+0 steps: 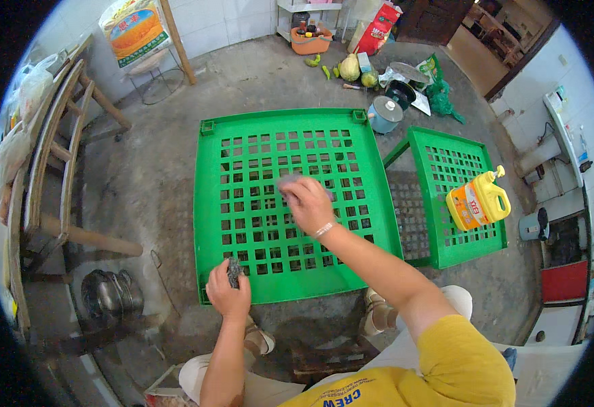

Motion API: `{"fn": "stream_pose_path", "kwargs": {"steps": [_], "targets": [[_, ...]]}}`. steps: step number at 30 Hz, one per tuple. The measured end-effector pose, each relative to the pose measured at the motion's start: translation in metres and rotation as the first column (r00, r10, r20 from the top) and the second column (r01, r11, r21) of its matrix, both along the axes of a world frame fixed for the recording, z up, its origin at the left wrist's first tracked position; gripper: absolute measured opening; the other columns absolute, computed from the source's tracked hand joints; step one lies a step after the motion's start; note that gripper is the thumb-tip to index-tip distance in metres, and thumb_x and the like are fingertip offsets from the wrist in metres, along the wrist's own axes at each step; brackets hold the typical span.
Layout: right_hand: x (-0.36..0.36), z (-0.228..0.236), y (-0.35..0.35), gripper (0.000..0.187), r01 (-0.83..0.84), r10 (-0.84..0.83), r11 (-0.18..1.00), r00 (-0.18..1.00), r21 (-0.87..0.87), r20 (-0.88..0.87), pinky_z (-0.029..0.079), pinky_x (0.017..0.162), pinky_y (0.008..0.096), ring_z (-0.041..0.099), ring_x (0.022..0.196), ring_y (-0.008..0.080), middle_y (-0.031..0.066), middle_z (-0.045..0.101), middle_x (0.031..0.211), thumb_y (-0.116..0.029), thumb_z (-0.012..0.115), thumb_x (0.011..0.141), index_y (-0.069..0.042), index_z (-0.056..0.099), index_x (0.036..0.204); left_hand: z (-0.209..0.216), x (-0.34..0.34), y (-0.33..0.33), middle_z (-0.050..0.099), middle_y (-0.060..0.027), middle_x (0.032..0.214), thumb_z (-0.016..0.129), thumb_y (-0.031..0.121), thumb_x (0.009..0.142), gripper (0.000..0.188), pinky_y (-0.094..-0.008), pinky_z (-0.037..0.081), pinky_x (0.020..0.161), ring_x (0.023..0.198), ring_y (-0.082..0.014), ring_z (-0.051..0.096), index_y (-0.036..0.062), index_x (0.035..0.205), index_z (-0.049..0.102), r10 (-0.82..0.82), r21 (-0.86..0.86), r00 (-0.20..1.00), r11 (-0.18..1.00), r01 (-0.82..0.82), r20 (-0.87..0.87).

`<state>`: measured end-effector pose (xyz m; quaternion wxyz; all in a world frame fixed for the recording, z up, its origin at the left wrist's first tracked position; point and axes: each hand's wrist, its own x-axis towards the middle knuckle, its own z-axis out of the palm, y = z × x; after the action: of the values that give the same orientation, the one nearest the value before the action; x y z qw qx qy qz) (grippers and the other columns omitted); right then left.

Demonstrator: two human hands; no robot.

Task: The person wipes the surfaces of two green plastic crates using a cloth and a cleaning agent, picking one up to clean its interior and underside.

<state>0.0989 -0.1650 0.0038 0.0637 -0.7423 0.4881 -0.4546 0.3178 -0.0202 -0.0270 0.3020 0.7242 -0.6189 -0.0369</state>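
Note:
In front of me lies a green plastic shelf panel (283, 121) with rows of square holes and a raised rim. My right hand (309, 207) is over its middle, fingers closed round a greyish-purple cloth (289, 181) that touches the grid. At the panel's near left corner, my left hand (229, 293) grips a dark grey steel wool scourer (234, 273). To the right, a yellow pump bottle (470, 203) rests on a second green panel (439, 234), apart from both hands.
A wooden frame (73, 146) stands at the left. At the back are an orange basket (310, 44), a yellow melon (350, 68), a lidded blue pot (385, 115) and a green plastic bag (443, 98). A dark round bundle (112, 295) is on the floor at lower left.

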Motion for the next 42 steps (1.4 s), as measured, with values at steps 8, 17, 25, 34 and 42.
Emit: {"fn": "stream_pose_path", "kwargs": {"steps": [8,17,25,34,42], "targets": [[0.044,-0.051,-0.113,0.042,-0.100,0.093,0.995,0.863,0.012,-0.497,0.041,0.084,0.0398,0.051,0.105,0.0257,0.0039,0.058,0.105,-0.017,0.065,0.073,-0.025,0.054,0.113,0.002,0.001,0.000,0.059,-0.0126,0.102,0.061,0.012,0.068,0.042,-0.0425,0.042,0.080,0.096,-0.0308,0.055,0.0058,0.109,0.057,-0.009,0.030,1.000,0.999,0.009,-0.006],[-0.141,-0.022,-0.077,0.023,0.447,-0.166,0.847,0.736,0.287,-0.657,0.051,0.075,0.0439,0.059,0.094,0.0323,0.0151,0.059,0.100,-0.012,0.055,0.080,-0.015,0.060,0.103,0.002,0.004,0.005,0.058,-0.0128,0.104,0.062,0.013,0.071,0.041,-0.0439,0.041,0.082,0.098,-0.0313,0.055,0.0057,0.111,0.056,-0.028,0.033,0.999,0.999,0.029,-0.043],[-0.161,0.002,0.103,0.045,0.199,0.175,0.768,0.849,0.608,-0.498,0.045,0.090,0.0438,0.054,0.105,0.0365,0.0195,0.056,0.108,-0.024,0.059,0.079,-0.014,0.051,0.123,0.012,-0.005,0.001,0.054,-0.0136,0.108,0.062,0.012,0.078,0.039,-0.0444,0.042,0.084,0.098,-0.0328,0.054,0.0060,0.116,0.054,0.072,0.138,0.997,0.988,-0.066,-0.037],[-0.150,0.058,0.180,0.058,-0.217,0.276,0.839,0.960,0.498,-0.046,0.038,0.099,0.0389,0.045,0.120,0.0314,0.0156,0.046,0.130,-0.028,0.065,0.079,-0.011,0.044,0.131,0.040,-0.130,0.019,0.055,-0.0097,0.103,0.069,0.015,0.078,0.043,-0.0320,0.045,0.080,0.091,-0.0171,0.054,-0.0004,0.113,0.049,-0.203,0.097,0.679,0.921,0.377,-0.705],[-0.177,0.063,0.181,0.043,-0.067,0.237,0.755,0.956,0.652,-0.175,0.045,0.088,0.0419,0.057,0.102,0.0308,0.0143,0.059,0.113,-0.021,0.060,0.082,-0.009,0.052,0.123,0.058,-0.223,0.028,0.060,-0.0049,0.093,0.066,0.013,0.080,0.026,-0.0305,0.047,0.073,0.081,-0.0150,0.058,0.0024,0.102,0.055,0.072,0.203,0.231,0.764,0.613,-0.970]]}}
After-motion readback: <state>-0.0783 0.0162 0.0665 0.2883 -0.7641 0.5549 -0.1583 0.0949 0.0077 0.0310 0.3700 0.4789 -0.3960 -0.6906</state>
